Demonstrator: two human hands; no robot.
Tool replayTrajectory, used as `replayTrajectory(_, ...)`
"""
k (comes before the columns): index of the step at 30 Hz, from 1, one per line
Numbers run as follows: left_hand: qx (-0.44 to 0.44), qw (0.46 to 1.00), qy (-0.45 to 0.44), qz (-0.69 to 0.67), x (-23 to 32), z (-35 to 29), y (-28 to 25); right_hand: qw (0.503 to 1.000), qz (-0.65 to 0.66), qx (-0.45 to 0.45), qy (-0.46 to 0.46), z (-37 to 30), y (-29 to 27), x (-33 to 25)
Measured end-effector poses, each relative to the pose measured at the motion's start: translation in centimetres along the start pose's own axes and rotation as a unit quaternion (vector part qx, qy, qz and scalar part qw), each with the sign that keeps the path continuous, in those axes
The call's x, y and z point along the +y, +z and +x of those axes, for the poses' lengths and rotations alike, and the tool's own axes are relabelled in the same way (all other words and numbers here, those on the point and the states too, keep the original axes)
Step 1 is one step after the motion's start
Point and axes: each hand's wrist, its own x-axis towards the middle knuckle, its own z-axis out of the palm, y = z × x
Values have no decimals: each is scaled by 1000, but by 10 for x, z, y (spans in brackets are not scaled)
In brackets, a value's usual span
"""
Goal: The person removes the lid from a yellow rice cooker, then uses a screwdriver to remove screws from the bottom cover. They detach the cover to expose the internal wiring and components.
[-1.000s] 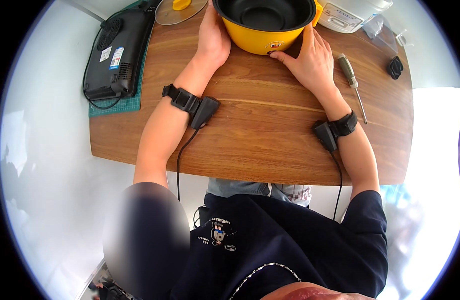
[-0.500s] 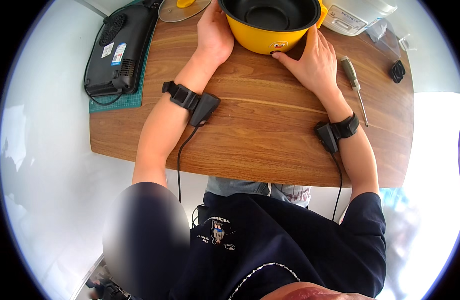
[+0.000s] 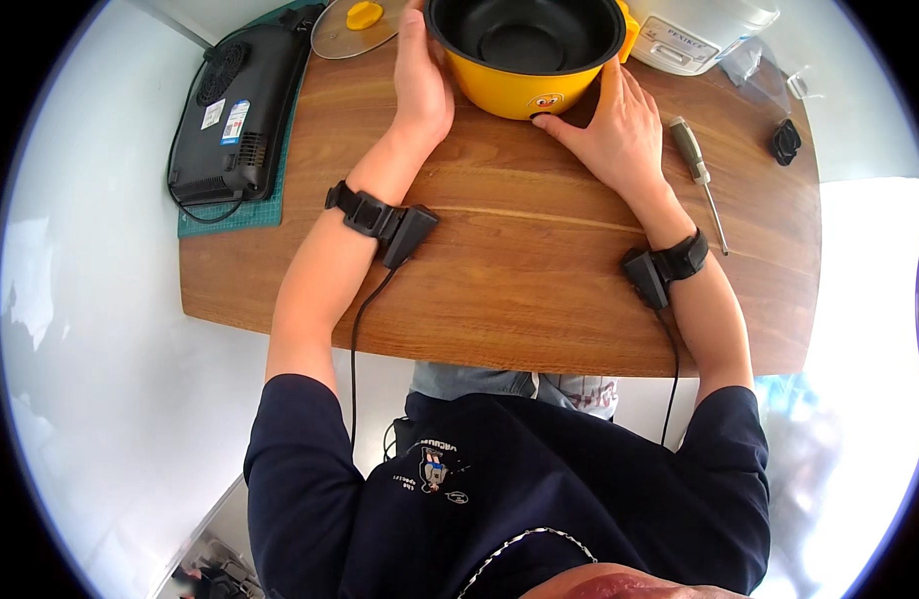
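A yellow pot (image 3: 524, 95) with a black interior stands at the far middle of the wooden table, its top cut off by the picture's edge. My left hand (image 3: 421, 85) lies along the pot's left side, fingers pointing away and partly out of view. Around the right side curves my right hand (image 3: 619, 135), its thumb low on the front by a small round sticker and its fingers near the yellow handle (image 3: 631, 30). Both hands hold the pot between them. Each of my wrists wears a black strap with a cabled box.
A screwdriver (image 3: 691, 155) lies right of my right hand, near a small black plastic part (image 3: 786, 143). A white container (image 3: 684, 40) stands far right. At left, a black appliance (image 3: 215, 130) rests on a green mat (image 3: 230, 222); a glass lid (image 3: 329, 35) with yellow knob lies behind.
The whole view has shifted slightly, so table, pot and hands appear a little lower and further left. My grip on the pot looks the same.
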Motion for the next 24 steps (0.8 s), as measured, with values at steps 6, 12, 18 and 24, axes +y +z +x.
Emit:
replayTrajectory(6, -75, 858, 332, 384, 45, 4, 22, 1000, -5, 9, -3, -2, -1, -2)
replayTrajectory(12, -238, 723, 311, 569, 56, -21, 51, 1000, 27, 3, -3, -1, -1, 1)
replayTrajectory(18, -261, 656, 287, 648, 57, -24, 48, 999, 42, -9, 4, 1, -3, 0)
replayTrajectory(24, -234, 709, 301, 594, 75, -11, 43, 1000, 6, -2, -18, -1, -4, 3)
